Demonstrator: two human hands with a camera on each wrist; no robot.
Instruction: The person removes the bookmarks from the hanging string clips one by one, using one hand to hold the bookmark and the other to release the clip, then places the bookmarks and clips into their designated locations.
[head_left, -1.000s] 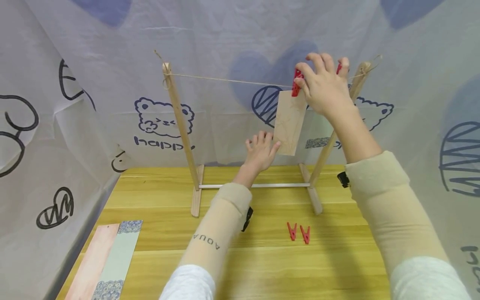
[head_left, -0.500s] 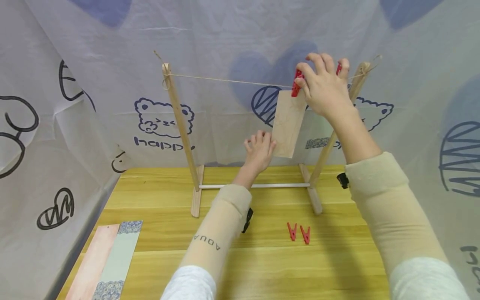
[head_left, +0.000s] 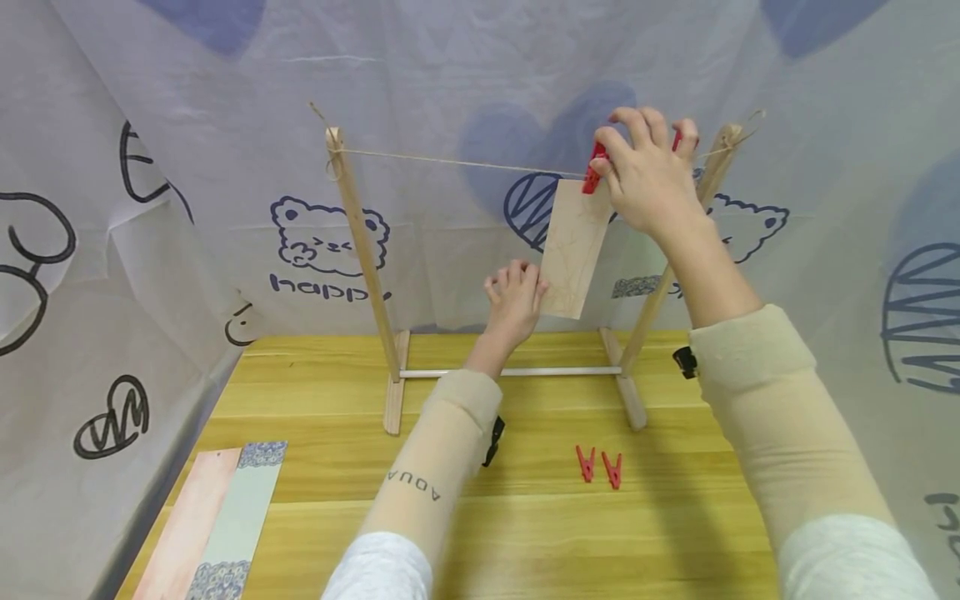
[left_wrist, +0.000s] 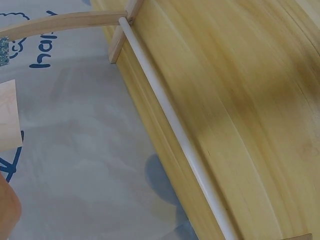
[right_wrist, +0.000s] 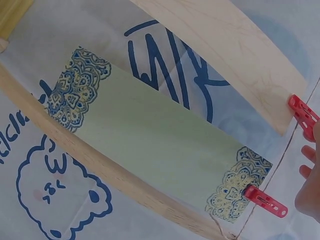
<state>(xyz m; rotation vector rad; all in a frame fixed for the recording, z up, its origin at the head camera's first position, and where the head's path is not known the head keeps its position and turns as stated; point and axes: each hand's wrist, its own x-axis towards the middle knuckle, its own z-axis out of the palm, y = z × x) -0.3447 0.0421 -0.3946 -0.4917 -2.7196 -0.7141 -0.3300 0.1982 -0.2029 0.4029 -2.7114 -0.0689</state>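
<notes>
My right hand (head_left: 652, 175), raised at the line's right part, pinches a red clothespin (head_left: 592, 169) at the top edge of a pale wood-coloured card (head_left: 573, 250). That card hangs at a slant below the string (head_left: 465, 162). Beside its lower left edge is my left hand (head_left: 513, 300), fingers loosely bent; whether they touch the card is hard to tell. The right wrist view shows a green card (right_wrist: 155, 132) with patterned ends, held to the string by another red clothespin (right_wrist: 266, 201). In the head view my right hand and arm mostly hide this green card.
A wooden stand (head_left: 363, 258) with a white crossbar (head_left: 555, 372) carries the string. Two red clothespins (head_left: 600, 467) lie on the table (head_left: 540, 525). At the left lie a pink card (head_left: 187, 525) and a green patterned card (head_left: 242, 517). A printed cloth (head_left: 450, 83) hangs behind.
The pale card's lower end has shifted left, and my left hand has moved slightly left with it. My right hand stays almost in place on the clothespin.
</notes>
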